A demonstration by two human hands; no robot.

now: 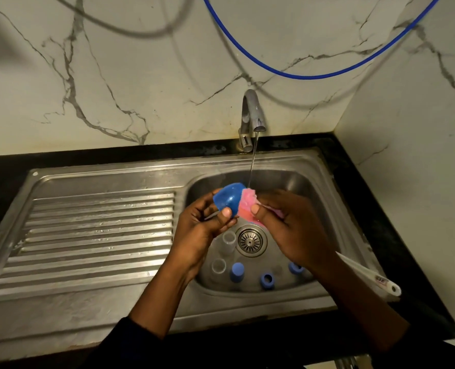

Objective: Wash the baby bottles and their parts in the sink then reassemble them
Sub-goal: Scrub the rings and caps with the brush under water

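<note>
Over the sink point(309, 166), the left hand point(197, 230) holds a blue cap point(227, 199) with curled fingers. The right hand point(290, 222) pinches a pink sponge point(247, 206) against the cap, under thin water from the tap point(251, 113). Bottle parts point(237, 271) lie below the hands.

No legible text, small red marking on white brush handle point(367, 272), too blurred to read

The thumb of your left hand point(197, 227) hides the near edge of the blue domed plastic cap point(227, 197); your right hand point(287, 227) covers most of the pink foam sponge point(246, 203). The white plastic handle point(364, 274) runs behind your forearm, its label too small to read.
</note>
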